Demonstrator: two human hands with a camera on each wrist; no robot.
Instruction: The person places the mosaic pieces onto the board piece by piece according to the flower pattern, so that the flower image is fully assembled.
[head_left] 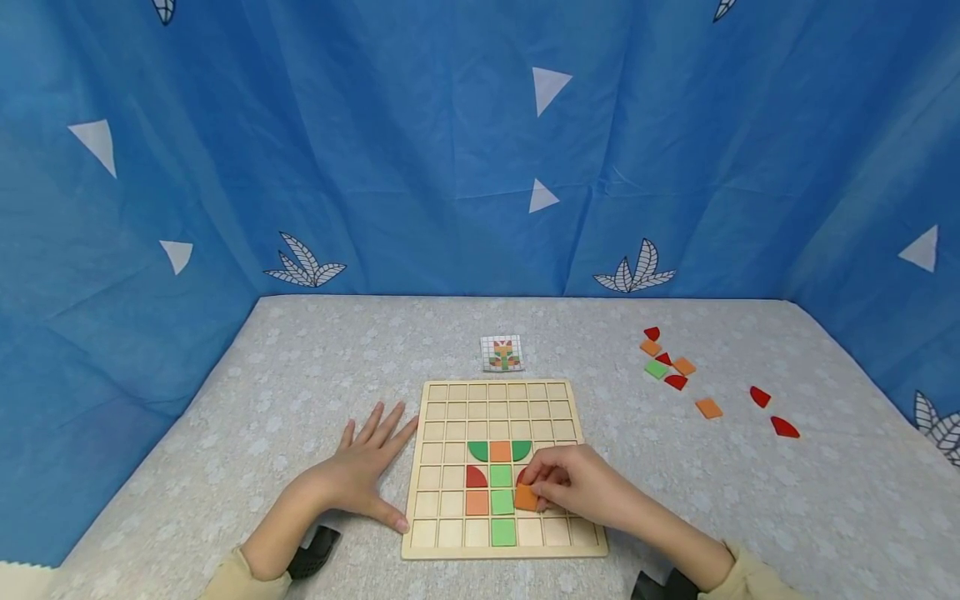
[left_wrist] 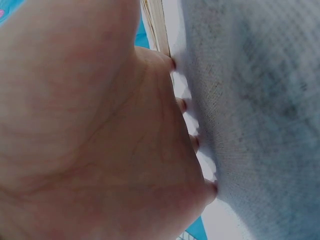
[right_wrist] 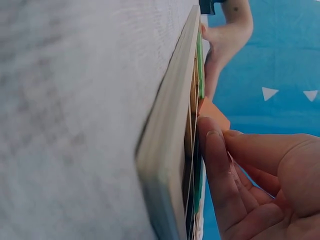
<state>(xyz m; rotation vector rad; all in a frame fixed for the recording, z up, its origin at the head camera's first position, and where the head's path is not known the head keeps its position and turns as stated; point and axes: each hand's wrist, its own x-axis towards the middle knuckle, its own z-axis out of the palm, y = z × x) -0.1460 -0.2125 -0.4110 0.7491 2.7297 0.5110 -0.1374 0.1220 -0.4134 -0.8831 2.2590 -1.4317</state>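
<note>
A wooden grid board [head_left: 442,530] lies on the table in front of me. My right hand [head_left: 576,483] pinches an orange square tile [head_left: 526,498] between thumb and fingers, tilted over a cell right of the green column; the right wrist view shows the same tile [right_wrist: 214,114] at the fingertips. A red quarter-round tile [head_left: 521,473] is partly hidden by those fingers. Set in the board are green squares [head_left: 502,502], orange squares [head_left: 477,502], a red quarter-round [head_left: 476,477] and green quarter-rounds [head_left: 477,451]. My left hand [head_left: 362,472] lies spread on the table, its thumb at the board's left edge.
Behind the board lies a small pattern card [head_left: 501,354] with a coloured grid picture. Loose tiles are scattered at the right: a green square [head_left: 656,369], orange squares [head_left: 708,408] and red pieces [head_left: 784,427]. A blue cloth [head_left: 450,150] rises around the table's back and sides.
</note>
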